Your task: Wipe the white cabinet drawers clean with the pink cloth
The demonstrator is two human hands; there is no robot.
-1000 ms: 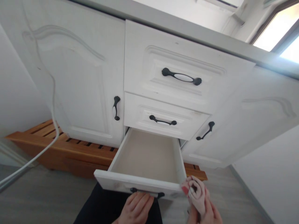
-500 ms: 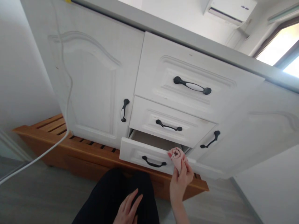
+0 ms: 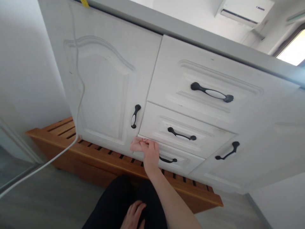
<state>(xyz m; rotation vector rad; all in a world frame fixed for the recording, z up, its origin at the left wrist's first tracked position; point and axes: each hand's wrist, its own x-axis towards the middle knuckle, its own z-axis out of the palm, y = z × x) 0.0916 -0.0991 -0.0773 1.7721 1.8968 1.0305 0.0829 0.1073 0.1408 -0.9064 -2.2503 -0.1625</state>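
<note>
A pink cloth (image 3: 136, 144) is gripped in my right hand (image 3: 151, 154), at the upper left corner of the bottom drawer (image 3: 184, 160). That drawer sits closed, its black handle (image 3: 169, 160) partly hidden behind my hand. Directly above is the middle drawer (image 3: 164, 124), also closed, with a black and white handle. My left hand (image 3: 133, 215) rests on my dark-trousered leg, fingers stretched out and holding nothing; part of it is cut off by the frame's lower edge.
The white cabinet has a left door (image 3: 102, 89) and a large top drawer (image 3: 207, 79). A slatted wooden bench (image 3: 100, 168) runs along its base. A white cable (image 3: 79, 105) hangs down the left side. An air conditioner (image 3: 247, 12) is on the far wall.
The bottom drawer was partly open and is now closed. My right hand has moved left with the pink cloth, from the drawer's right end to its left corner. The view has shifted slightly.
</note>
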